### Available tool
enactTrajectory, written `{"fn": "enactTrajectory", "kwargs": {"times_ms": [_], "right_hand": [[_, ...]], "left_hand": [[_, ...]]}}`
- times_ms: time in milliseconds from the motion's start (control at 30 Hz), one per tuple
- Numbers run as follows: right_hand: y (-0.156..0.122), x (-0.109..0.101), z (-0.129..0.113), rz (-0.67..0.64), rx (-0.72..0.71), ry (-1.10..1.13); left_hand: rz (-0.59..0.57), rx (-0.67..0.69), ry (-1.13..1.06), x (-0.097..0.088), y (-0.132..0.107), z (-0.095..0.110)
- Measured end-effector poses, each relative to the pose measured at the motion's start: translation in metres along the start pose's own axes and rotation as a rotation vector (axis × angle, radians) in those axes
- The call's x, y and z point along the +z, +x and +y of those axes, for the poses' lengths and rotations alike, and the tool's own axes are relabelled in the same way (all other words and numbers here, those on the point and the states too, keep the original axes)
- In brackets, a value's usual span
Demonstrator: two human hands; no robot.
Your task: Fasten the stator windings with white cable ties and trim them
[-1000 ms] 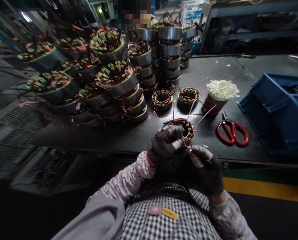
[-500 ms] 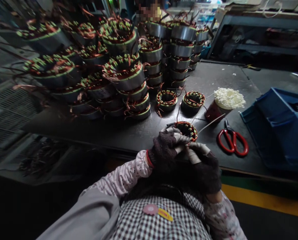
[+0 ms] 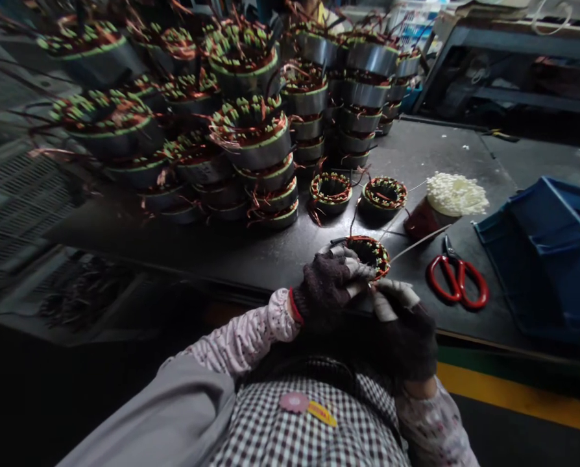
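At the front edge of the bench, a wound motor stator (image 3: 380, 253) with copper windings sits on the metal top. My left hand (image 3: 329, 277), in a dark fingerless glove with wrapped fingertips, is closed on its near left side. Against the near rim, my right hand (image 3: 403, 319) holds its taped fingers in a pinch; what lies between them is too small to make out. A thin white cord (image 3: 419, 244) runs from the stator up to the right. Two more stators, one on the left (image 3: 331, 202) and one on the right (image 3: 382, 202), stand just behind it.
Tall stacks of stators (image 3: 258, 146) fill the left and back of the bench. To the right are red-handled scissors (image 3: 458, 279), a dark red cup (image 3: 419, 219) of white-tipped sticks (image 3: 458, 193) and a blue bin (image 3: 543, 253). A crate (image 3: 71, 305) stands low at left.
The camera view has shifted slightly, so the bench things appear a little further right. Both hands stay at the stator in nearly the same pose, fingertips close together.
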State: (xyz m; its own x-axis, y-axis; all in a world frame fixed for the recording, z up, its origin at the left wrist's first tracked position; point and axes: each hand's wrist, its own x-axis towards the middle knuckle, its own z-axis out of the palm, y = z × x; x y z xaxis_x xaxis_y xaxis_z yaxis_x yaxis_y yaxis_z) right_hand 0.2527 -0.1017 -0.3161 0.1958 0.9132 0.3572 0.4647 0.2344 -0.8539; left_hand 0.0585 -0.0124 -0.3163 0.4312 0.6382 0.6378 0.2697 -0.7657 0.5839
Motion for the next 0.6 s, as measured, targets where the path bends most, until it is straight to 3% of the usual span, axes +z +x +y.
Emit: {"fn": "enactTrajectory", "kwargs": {"times_ms": [200, 400, 600], "right_hand": [[0.001, -0.001, -0.007, 0.071, -0.068, 0.004], [0.009, 0.002, -0.009, -0.056, 0.062, -0.008], [0.019, -0.003, -0.01, 0.032, -0.346, -0.139]], "left_hand": [[-0.008, -0.026, 0.037, -0.001, 0.0, 0.001], [-0.039, -0.012, 0.01, -0.003, 0.0, 0.001], [-0.088, -0.012, -0.036, -0.009, 0.001, -0.003]]}}
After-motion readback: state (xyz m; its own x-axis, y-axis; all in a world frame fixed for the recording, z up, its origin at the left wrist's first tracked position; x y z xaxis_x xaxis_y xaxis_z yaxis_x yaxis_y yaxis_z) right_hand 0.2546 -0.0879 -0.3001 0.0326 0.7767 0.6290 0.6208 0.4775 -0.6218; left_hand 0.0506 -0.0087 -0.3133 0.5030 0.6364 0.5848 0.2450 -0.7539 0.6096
